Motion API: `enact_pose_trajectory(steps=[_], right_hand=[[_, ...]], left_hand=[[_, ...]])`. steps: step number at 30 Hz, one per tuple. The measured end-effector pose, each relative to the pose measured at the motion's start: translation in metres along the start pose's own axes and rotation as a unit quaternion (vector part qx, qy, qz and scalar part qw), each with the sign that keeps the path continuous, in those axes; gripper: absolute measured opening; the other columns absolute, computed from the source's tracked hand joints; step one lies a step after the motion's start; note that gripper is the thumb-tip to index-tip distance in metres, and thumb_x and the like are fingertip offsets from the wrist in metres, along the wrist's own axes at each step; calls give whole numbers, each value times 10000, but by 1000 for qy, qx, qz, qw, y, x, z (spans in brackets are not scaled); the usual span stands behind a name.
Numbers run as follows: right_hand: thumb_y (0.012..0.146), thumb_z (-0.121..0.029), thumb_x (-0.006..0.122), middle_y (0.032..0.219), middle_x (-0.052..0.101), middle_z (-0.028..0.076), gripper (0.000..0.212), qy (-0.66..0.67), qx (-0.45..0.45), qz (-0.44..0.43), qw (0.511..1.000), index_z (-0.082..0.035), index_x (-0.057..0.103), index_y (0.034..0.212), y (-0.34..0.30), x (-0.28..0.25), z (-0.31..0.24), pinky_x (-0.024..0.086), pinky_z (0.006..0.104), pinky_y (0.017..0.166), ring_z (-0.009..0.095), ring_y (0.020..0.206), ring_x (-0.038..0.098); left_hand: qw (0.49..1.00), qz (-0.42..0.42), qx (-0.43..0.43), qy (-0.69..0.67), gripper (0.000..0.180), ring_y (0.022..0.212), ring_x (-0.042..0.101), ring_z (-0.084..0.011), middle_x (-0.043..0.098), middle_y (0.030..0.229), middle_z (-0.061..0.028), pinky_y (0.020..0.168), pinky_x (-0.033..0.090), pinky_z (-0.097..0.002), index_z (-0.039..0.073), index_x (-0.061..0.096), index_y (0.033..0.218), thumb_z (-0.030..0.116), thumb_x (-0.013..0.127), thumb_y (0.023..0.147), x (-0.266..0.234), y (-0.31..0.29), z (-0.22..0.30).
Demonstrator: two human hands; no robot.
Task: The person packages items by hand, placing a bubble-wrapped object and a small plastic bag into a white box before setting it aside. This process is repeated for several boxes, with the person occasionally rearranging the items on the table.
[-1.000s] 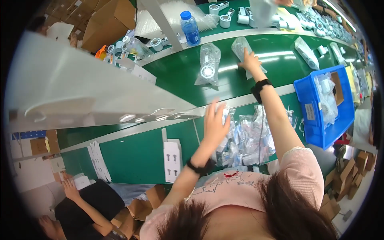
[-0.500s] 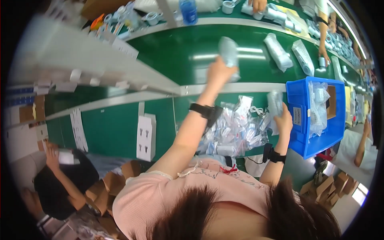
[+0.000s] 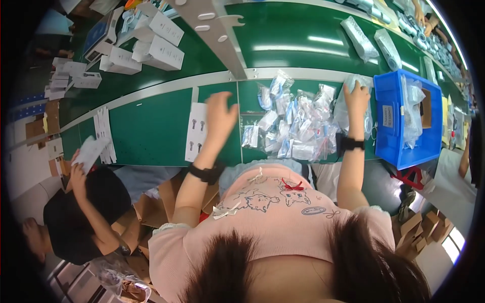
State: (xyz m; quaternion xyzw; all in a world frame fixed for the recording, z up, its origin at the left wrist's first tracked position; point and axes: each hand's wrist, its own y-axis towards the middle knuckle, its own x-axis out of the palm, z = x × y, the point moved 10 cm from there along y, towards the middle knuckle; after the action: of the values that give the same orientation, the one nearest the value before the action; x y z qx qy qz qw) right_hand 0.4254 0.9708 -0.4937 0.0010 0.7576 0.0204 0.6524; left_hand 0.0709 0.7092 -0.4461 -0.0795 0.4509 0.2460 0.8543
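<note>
My left hand (image 3: 221, 118) holds nothing, its fingers apart, over the green bench beside a flat white carton (image 3: 193, 132) printed with dark shower-head-like shapes. To the right, my right hand (image 3: 357, 97) reaches down onto a clear bubble-wrap package (image 3: 343, 108), its fingers bent around the upper part. What lies inside the wrap is hard to make out. Between my hands spreads a pile of small clear plastic bags (image 3: 303, 121) with white and blue parts in them.
A blue bin (image 3: 382, 144) with bubble-wrapped things stands at the right. Beyond a metal rail, bubble-wrapped packages (image 3: 359, 40) lie on a green belt. White boxes (image 3: 159, 54) stand far left, under a metal post (image 3: 217, 35). At left, another person's hand (image 3: 78, 174) holds something white.
My left hand has come back from the belt toward the white carton and has let go of the bubble-wrapped package. My right hand stays with bubble wrap, now lower on the bench. The view has shifted.
</note>
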Motion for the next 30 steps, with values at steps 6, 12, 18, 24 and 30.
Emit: enact_pose_trajectory(steps=[6,12,18,24,30], right_hand=[[708,-411,631,1179,442,181,516,-106,118,-81,984,-130,513,1125,34,21,23,376,570,826,382,1064,425],[589,-231,723,1173,455,139,709,-142,-89,-120,979,-122,390,1206,34,59,-35,400,563,790,369,1075,436],[548,-124,700,1013,531,190,661,65,-163,-92,980,-81,402,1137,35,76,-29,421,495,778,381,967,502],[678,-61,604,944,561,130,459,486,-134,-74,860,-37,433,1104,26,-62,-71,472,325,725,243,828,570],[752,-54,575,926,540,57,357,884,-36,-57,462,-71,454,1088,-63,-122,-169,465,269,721,152,819,553]], left_hand=[[988,16,-128,80,667,1040,415,-362,464,1105,-190,876,355,-404,85,411,1191,206,730,617,-29,-29,-84],[968,14,-159,195,769,1053,409,-355,411,1165,-173,877,360,-395,104,372,1227,174,755,564,-29,-28,-105],[996,-27,-55,-58,804,1038,425,-319,408,1153,-150,868,369,-349,105,349,1231,150,763,544,-39,-12,-58],[991,47,2,-129,691,1039,430,-342,393,1149,-179,882,359,-377,82,368,1121,150,767,561,-36,-15,-17],[978,68,-43,-194,649,1047,425,-356,382,1157,-198,880,359,-395,50,343,1041,166,777,573,-23,-22,-16]])
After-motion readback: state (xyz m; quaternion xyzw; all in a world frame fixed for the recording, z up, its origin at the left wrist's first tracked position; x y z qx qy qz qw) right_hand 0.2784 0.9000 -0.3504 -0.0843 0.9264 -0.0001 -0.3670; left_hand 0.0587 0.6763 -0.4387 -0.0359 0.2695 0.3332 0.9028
